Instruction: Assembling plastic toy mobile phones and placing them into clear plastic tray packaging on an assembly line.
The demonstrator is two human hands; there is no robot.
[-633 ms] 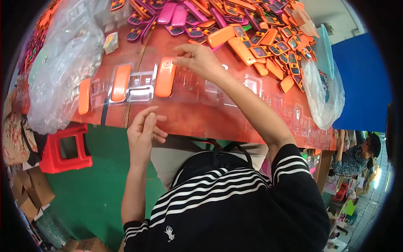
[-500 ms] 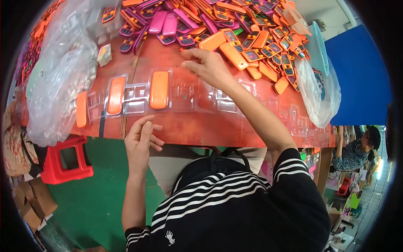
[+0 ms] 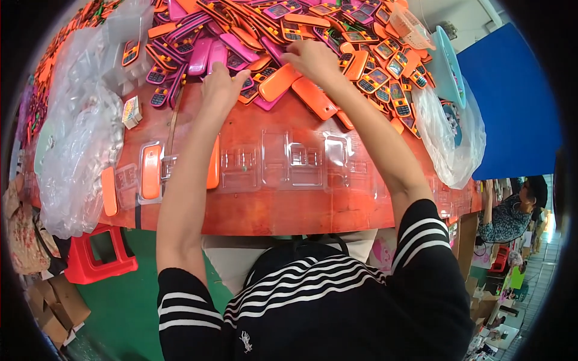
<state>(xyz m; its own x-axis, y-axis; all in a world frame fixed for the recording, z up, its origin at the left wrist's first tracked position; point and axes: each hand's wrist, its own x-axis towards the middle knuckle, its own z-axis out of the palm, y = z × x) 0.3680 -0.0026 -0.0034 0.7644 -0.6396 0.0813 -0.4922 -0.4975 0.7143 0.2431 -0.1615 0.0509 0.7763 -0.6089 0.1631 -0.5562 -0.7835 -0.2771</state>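
A heaped pile of toy phones [image 3: 201, 55] in orange and purple with dark keypads covers the far side of the red table. My left hand [image 3: 221, 87] reaches over its near edge by the purple toy phones, thumb apart from the fingers, nothing visible in its grasp. Further right, my right hand [image 3: 314, 60] is over the pile, its fingers partly spread above an orange toy phone [image 3: 279, 82]. Whether either hand touches a phone is unclear. Clear plastic blister trays [image 3: 295, 159] lie across the table; one holds an orange phone [image 3: 151, 171]. My left forearm partly hides another orange phone [image 3: 214, 163].
A loose orange piece [image 3: 109, 191] lies near the table's left edge. Beside it are a clear plastic bag [image 3: 81, 144] and a small stack of cards [image 3: 132, 112]. At right stand a bagged teal basin [image 3: 451, 69] and a blue panel [image 3: 509, 108]. A red stool [image 3: 99, 256] is lower left.
My left hand has risen from the table's near edge to the pile. My right hand has moved a little farther over the pile. The view has shifted, so the table appears lower.
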